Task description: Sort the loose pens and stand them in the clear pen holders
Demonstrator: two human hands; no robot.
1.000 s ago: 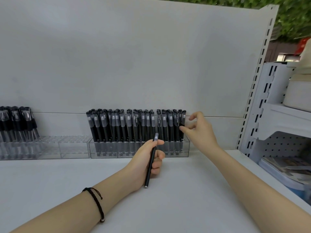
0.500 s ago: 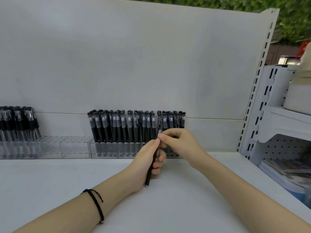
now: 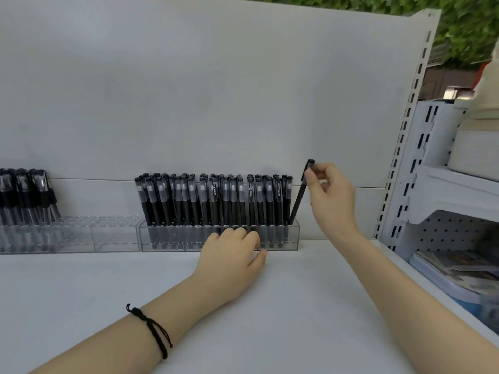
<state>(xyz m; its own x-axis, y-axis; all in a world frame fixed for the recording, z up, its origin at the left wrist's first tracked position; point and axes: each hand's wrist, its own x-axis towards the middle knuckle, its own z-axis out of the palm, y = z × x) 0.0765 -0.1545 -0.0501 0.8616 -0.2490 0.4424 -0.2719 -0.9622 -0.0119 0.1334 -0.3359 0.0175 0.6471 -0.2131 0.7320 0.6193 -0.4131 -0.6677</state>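
Across the far side stands a white back panel [image 3: 189,90], with a white shelf [image 3: 108,306] running near it and a slotted white rack [image 3: 445,184] at the right. Against the panel sit two clear pen holders. The left holder [image 3: 108,236] carries a cluster of black pens [image 3: 24,193] at its far-left end. The middle holder [image 3: 293,236] is packed with an upright row of black pens [image 3: 213,201].

On the shelf, the left hand [image 3: 232,260] rests with its fingers loosely curled against the middle holder's front wall, thumb lying straight, gripping nothing that shows. The right hand [image 3: 330,195] is raised just right of the row and pinches the cap end of a loose black pen [image 3: 298,198] between thumb and forefinger. That pen leans to the right, its lower end at the holder's rightmost slots, just beside the last upright pen. A black cord bracelet [image 3: 154,330] circles the left wrist.
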